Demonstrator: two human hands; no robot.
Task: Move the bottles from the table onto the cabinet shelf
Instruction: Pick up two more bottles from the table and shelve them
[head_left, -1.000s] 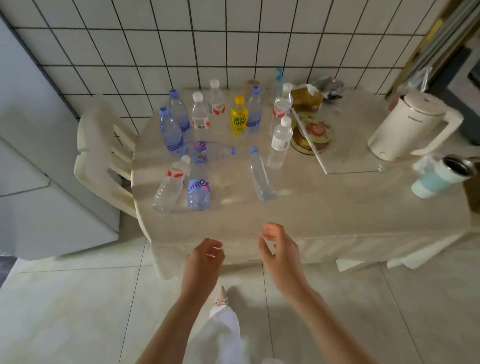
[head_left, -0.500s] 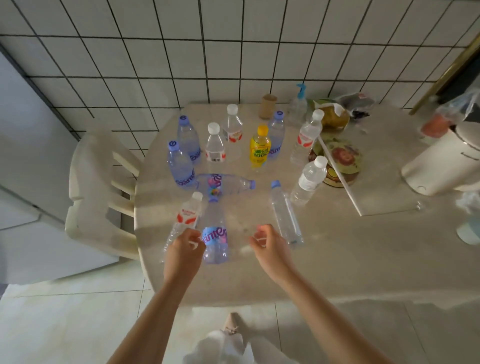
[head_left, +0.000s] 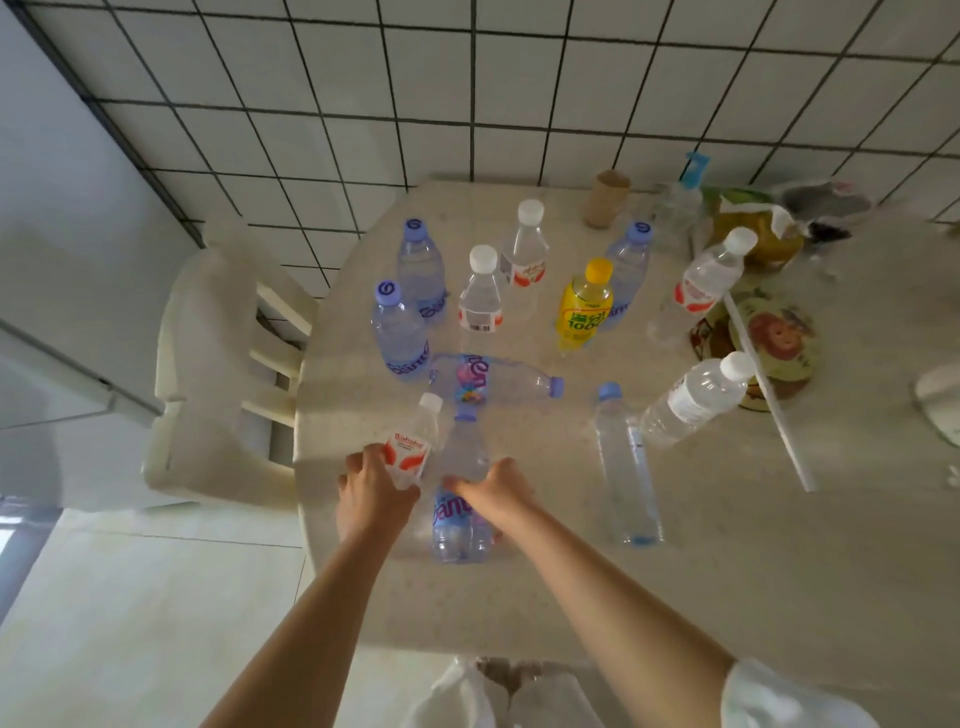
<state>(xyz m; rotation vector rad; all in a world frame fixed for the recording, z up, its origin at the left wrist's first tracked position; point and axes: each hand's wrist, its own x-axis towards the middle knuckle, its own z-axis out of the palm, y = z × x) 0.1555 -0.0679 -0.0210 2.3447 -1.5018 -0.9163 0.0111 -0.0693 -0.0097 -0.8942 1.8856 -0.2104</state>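
Several plastic bottles cover the beige table. My left hand is closed around a lying white-capped bottle with a red label near the table's left edge. My right hand grips a lying blue-capped bottle right beside it. Two more lie flat: a blue-capped one behind my hands and a slim clear one to the right. A yellow bottle and several clear ones stand further back. No cabinet shelf is in view.
A cream chair stands against the table's left side. A tiled wall runs behind. A round patterned tin with a white stick across it, a paper cup and bags sit at the back right.
My view has moved closer to the table. Both hands reached forward from below the table edge and closed on the two nearest lying bottles.
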